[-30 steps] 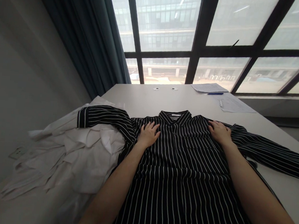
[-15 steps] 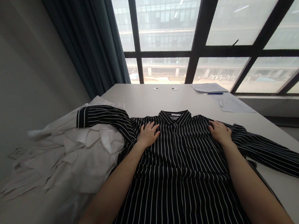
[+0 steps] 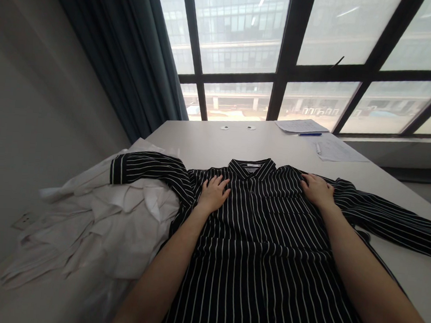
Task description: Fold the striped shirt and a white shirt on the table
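Observation:
A black shirt with white stripes (image 3: pixel 258 225) lies spread front up on the white table (image 3: pixel 202 140), its collar towards the window. My left hand (image 3: pixel 213 194) rests flat on the shirt's chest, left of the collar, with the fingers spread. On the other side of the collar, my right hand (image 3: pixel 316 190) lies on the shirt near the shoulder, fingers extended and slightly curled. One sleeve is bent out to the left over a heap of white cloth (image 3: pixel 119 228). The other sleeve stretches out to the right. My forearms cover part of the shirt's sides.
Papers (image 3: pixel 301 126) with a blue pen (image 3: pixel 310 134) lie at the table's far right. Two small round fittings (image 3: pixel 251 128) sit near the far edge. A dark blue curtain (image 3: pixel 135 49) and a wall border the left; a large window stands behind.

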Demonstrator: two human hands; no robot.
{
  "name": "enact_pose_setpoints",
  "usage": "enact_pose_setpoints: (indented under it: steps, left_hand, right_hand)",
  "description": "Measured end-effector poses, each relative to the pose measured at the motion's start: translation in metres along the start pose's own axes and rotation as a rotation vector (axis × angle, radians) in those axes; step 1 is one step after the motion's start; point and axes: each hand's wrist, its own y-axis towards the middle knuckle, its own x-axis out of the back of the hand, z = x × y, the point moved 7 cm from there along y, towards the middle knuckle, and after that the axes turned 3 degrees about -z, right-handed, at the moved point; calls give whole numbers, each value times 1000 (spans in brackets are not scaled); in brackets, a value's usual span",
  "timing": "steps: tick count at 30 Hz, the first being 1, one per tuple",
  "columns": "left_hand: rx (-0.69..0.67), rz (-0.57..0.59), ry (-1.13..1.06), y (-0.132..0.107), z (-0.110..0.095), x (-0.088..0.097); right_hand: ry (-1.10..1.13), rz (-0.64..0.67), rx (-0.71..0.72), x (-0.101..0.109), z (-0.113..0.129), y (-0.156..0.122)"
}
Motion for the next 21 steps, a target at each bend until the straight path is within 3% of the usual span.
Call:
enact_pose_setpoints:
  steps: [21]
  left_hand:
    - [2, -31, -16, 0, 0, 3]
  right_hand:
    - [29, -15, -1, 5, 2, -1]
